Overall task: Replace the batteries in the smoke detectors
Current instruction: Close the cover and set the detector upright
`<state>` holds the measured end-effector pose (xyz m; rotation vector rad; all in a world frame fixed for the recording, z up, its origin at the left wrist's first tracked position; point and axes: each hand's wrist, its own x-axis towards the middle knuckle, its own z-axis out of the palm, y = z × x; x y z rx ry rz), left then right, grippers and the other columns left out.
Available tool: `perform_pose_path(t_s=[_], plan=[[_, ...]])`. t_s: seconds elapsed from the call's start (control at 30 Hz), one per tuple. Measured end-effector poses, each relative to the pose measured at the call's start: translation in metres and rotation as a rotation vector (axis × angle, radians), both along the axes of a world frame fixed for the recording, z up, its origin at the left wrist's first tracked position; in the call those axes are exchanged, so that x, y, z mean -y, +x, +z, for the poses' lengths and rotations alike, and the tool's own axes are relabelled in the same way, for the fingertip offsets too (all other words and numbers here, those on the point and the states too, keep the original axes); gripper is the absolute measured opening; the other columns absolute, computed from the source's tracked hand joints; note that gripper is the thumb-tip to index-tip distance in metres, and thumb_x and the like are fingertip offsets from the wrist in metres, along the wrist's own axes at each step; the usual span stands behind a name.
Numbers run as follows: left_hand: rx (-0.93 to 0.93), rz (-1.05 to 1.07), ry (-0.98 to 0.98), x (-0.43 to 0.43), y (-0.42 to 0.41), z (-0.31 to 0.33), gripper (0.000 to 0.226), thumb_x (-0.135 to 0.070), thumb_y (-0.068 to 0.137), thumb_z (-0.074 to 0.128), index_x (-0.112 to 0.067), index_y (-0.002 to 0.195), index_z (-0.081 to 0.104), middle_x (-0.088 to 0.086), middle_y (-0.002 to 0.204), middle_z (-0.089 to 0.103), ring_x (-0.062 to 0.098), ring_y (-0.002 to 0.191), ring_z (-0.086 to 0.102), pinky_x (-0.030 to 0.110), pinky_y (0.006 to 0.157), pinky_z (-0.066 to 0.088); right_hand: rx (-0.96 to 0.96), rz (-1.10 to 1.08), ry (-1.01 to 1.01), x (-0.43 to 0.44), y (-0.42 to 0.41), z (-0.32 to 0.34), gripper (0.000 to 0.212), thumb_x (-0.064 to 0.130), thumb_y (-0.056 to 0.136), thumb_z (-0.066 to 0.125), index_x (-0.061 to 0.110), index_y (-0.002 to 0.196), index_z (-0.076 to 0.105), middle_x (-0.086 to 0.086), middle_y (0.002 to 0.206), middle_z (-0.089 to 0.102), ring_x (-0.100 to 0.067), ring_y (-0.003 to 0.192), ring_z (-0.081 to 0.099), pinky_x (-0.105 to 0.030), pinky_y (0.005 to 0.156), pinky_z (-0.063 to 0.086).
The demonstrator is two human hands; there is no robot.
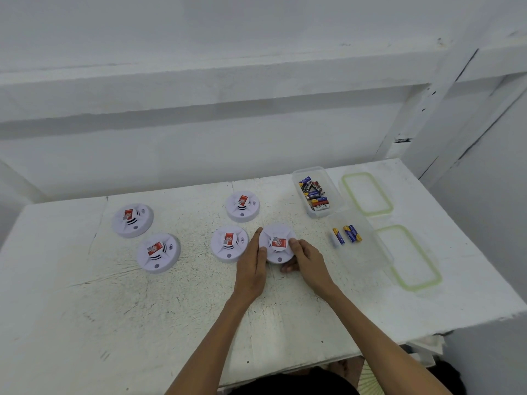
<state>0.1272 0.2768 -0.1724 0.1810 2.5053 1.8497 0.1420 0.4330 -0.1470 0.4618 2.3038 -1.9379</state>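
Held smoke detector (277,242): rim at 3 and 9 o'clock hidden behind hands. Red label print too small to read.

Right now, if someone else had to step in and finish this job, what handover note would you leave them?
Left hand and right hand both grip the sides of one smoke detector resting on the table.
Four other detectors lie face up: two at left, one beside the left hand, one behind.
Far tub holds many loose batteries; near tub holds a few. Both lids are off.
No detector looks opened, so whether any battery is swapped cannot be told.
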Motion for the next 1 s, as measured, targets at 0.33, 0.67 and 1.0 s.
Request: perform_pose_path(t_s=[0.33,0.67,1.0], plan=[[-0.004,0.002,-0.011,-0.0003,-0.0007,-0.0014,0.049,-0.035,0.104,0.037,-0.025,0.152,0.035,-0.017,0.149,0.041,-0.014,0.135,0.037,0.006,0.110,0.029,-0.004,-0.005,0.008,-0.0003,-0.0002,-0.0011,0.038,0.045,0.101,0.046,0.013,0.103,0.066,-0.006,0.078,0.076,-0.023,0.065,0.074,-0.033,0.071,0.061],[-0.008,0.007,-0.019,0.0004,-0.0002,-0.0047,0.051,-0.036,0.105,0.036,-0.023,0.155,0.035,-0.013,0.152,0.042,-0.016,0.136,0.034,0.010,0.112,0.030,0.002,0.001,0.019,-0.0001,0.0004,-0.0010,0.040,0.047,0.101,0.045,0.013,0.104,0.066,-0.005,0.078,0.076,-0.022,0.065,0.074,-0.033,0.072,0.061],[-0.018,0.010,-0.028,0.0000,-0.0001,-0.0018,0.051,-0.034,0.104,0.036,-0.021,0.153,0.035,-0.014,0.149,0.041,-0.023,0.132,0.033,0.003,0.108,0.028,0.003,-0.008,0.014,0.0012,0.0001,0.0003,0.038,0.046,0.101,0.045,0.014,0.104,0.065,-0.004,0.078,0.076,-0.022,0.064,0.074,-0.030,0.070,0.061]])
